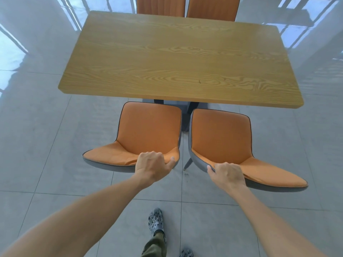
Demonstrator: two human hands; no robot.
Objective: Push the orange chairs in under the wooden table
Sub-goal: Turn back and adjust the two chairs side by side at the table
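A wooden table (178, 58) fills the middle of the view. Two orange chairs with grey shells stand side by side at its near edge, their seat fronts just at the table's rim. My left hand (153, 165) grips the top of the left orange chair's (148, 130) backrest near its right end. My right hand (227, 173) grips the top of the right orange chair's (220, 136) backrest near its left end. Two more orange chairs, one at the far left (160, 5) and one at the far right (213, 8), show behind the table's far edge.
Glossy grey floor tiles (46, 145) surround the table, with window reflections at the far left and right. The table's dark pedestal (185, 115) shows between the two near chairs. My foot in a patterned clog (156, 221) stands behind the chairs.
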